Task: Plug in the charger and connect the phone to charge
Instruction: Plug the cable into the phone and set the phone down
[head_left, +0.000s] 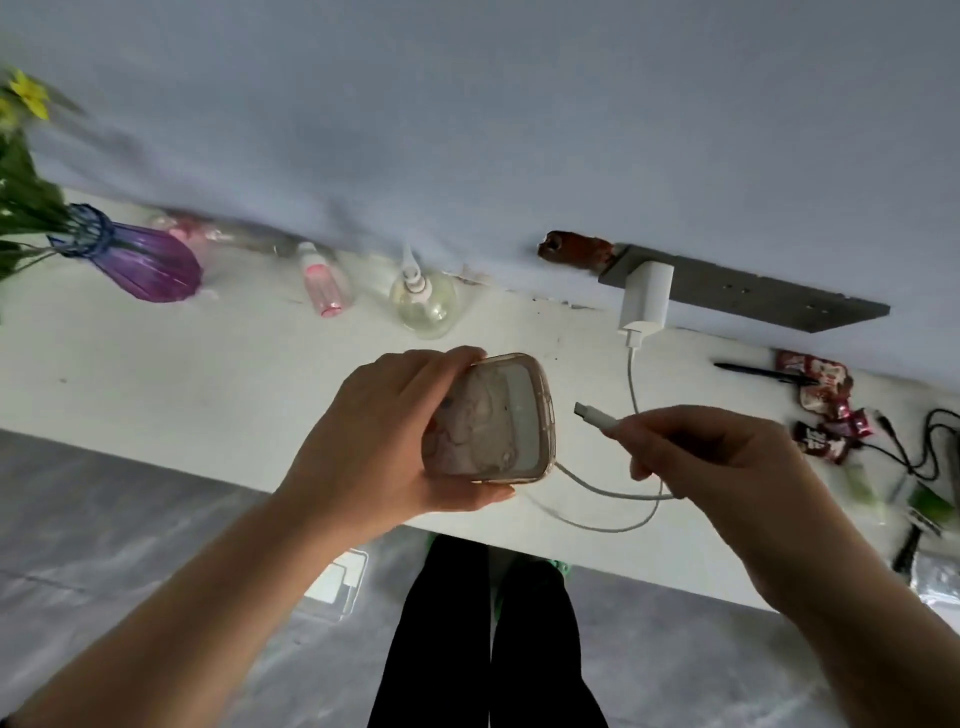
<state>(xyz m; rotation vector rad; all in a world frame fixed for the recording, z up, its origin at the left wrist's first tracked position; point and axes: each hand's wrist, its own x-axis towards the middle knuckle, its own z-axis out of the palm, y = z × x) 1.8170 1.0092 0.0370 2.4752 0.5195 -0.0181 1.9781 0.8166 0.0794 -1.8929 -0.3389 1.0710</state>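
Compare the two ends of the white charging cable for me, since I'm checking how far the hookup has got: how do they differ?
The adapter end is seated in the white charger on the grey wall strip; the free plug is connected to nothing. The adapter end is untouched, while the free plug is pinched in the right hand, aimed at the phone in the left hand. Both are white.

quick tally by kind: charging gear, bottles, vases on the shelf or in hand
Charging gear: 3 - charger, cable plug in right hand, phone in left hand
Bottles: 2 - pink bottle, clear pump bottle
Vases: 1 - purple vase
Total: 6
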